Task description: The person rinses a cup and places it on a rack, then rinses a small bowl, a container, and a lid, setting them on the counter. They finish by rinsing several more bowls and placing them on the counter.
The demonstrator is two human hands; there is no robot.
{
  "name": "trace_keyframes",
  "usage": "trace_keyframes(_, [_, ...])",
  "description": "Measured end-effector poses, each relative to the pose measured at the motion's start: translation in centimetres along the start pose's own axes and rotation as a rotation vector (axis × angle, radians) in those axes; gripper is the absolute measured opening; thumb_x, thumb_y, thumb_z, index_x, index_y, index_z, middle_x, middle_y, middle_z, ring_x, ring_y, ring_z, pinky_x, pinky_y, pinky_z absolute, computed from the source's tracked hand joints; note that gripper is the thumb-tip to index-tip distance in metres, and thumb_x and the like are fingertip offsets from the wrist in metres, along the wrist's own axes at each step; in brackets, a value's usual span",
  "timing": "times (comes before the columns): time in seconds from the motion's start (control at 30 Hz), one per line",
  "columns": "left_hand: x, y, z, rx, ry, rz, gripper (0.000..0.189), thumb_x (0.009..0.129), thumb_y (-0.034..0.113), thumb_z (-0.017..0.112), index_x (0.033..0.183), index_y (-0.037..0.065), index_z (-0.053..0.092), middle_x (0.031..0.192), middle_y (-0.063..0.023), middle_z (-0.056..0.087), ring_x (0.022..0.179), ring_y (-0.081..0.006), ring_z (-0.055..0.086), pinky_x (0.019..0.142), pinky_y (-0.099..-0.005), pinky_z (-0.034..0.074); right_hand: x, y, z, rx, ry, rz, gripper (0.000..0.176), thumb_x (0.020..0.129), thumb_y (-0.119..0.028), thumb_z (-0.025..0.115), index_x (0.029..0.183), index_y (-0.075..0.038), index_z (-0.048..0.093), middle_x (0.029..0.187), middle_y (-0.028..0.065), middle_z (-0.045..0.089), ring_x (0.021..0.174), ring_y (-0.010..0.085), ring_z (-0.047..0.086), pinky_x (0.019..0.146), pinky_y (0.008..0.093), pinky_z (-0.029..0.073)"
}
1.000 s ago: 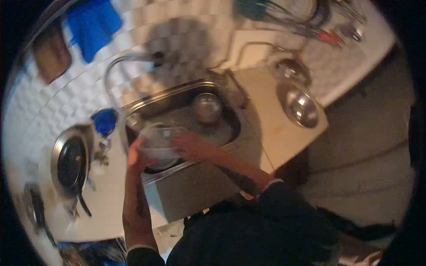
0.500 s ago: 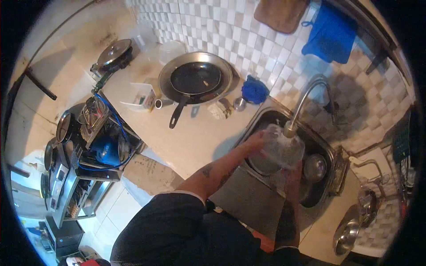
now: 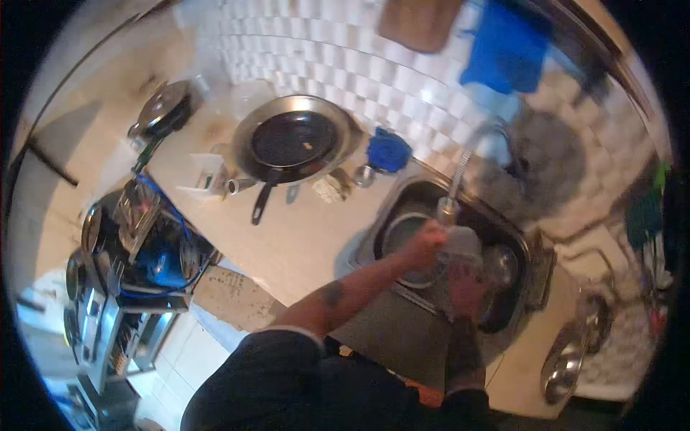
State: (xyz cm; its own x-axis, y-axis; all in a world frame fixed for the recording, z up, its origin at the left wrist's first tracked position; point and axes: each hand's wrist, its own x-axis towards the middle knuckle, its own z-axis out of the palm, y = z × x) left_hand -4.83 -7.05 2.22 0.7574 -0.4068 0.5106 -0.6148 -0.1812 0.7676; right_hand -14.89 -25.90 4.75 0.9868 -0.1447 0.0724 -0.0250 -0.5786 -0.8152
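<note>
- Left hand (image 3: 425, 241) was curled closed on the near edge of the clear container (image 3: 461, 248); firm grip
- Right hand (image 3: 466, 289) sat against the container's lower side; blur hid how far its fingers were closed, cannot tell
- Container was over the sink (image 3: 374, 237), just under the faucet (image 3: 460, 172) spout
- Metal bowl (image 3: 503, 264) lay in the basin just beside the container
- Frying pan (image 3: 291, 140) and blue cloth (image 3: 388, 152) sat on the counter (image 3: 302, 230), well apart from both hands

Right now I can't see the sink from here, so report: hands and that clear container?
Grip both sides: left hand and right hand on clear container. Container under faucet spout, over sink. Beside it in basin, metal bowl.
</note>
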Motion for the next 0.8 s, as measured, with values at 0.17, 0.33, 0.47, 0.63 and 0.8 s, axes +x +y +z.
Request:
trace_keyframes(0.17, [-7.3,2.8,-7.1,0.17,-0.056,-0.167,0.026,0.077,0.011,0.072,0.092,0.001,0.053,0.132,-0.0265,0.048,0.125,-0.0426,0.048,0.107,-0.0456,0.039,3.5,-4.7,2.0,0.169,-0.068,-0.037,0.047,0.095,-0.041,0.055,0.123,-0.004,0.058,0.117,0.0142,0.065,0.108,0.0269,0.062,0.094,0.0429,0.05])
trace_keyframes(0.33, [-10.2,3.4,-7.4,-0.022,0.195,-0.495,0.065,0.071,0.044,0.085,0.103,0.001,0.048,0.132,-0.0269,0.047,0.123,-0.0387,0.05,0.106,-0.0451,0.04,8.3,3.3,8.3,1.14,-0.351,-0.226,0.037,0.096,-0.037,0.055,0.114,-0.004,0.061,0.107,0.0114,0.066,0.096,0.0226,0.065,0.084,0.038,0.053])
trace_keyframes(0.47, [-7.1,8.7,-6.9,0.041,0.338,-0.546,0.111,0.06,0.06,0.087,0.134,-0.004,0.035,0.135,-0.0267,0.045,0.128,-0.0386,0.047,0.107,-0.046,0.038,8.0,0.6,8.7,0.931,-0.175,0.088,0.032,0.098,-0.035,0.052,0.108,-0.005,0.061,0.094,0.0051,0.063,0.085,0.0167,0.062,0.076,0.031,0.05])
trace_keyframes(0.63, [-4.2,8.8,-10.3,0.365,-0.109,-0.603,0.126,0.056,0.054,0.088,0.15,-0.001,0.024,0.141,-0.0275,0.042,0.13,-0.046,0.043,0.111,-0.048,0.037,6.0,0.4,8.2,0.813,-0.075,-0.171,0.031,0.099,-0.036,0.053,0.11,-0.008,0.06,0.089,0.0046,0.06,0.081,0.0192,0.06,0.074,0.0361,0.049])
trace_keyframes(0.8, [0.7,12.1,-20.9,0.742,-0.821,-0.083,0.107,0.058,0.059,0.083,0.144,0.012,0.043,0.144,-0.0217,0.044,0.123,-0.0403,0.052,0.104,-0.0485,0.043,4.9,9.6,9.8,0.402,-0.146,0.059,0.034,0.1,-0.034,0.051,0.118,-0.007,0.058,0.091,0.006,0.062,0.083,0.0225,0.06,0.078,0.0396,0.05])
